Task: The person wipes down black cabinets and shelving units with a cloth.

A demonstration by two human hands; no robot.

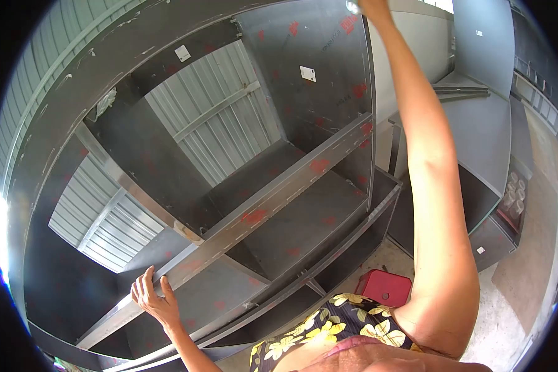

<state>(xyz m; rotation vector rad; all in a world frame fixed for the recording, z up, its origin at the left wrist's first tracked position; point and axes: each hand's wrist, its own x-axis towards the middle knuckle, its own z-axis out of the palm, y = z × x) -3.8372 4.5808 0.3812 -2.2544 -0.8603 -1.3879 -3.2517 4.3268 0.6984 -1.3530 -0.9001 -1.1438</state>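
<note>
A large dark metal cabinet frame (304, 74) with open compartments fills the view. A long metal shelf rail (273, 201) runs diagonally across it. My left hand (154, 299) grips the lower left end of that rail, fingers curled over its edge. My right arm reaches straight up along the cabinet's vertical right post (371, 124). My right hand (373, 6) is at the very top edge of the picture, mostly cut off, beside a small shiny object (352, 6). What it holds is hidden.
Corrugated metal wall (220, 118) shows through the open back of the frame. A red stool (384, 286) stands on the concrete floor below. A second grey cabinet (483, 130) stands at the right, with several round cans (514, 192) in a low compartment.
</note>
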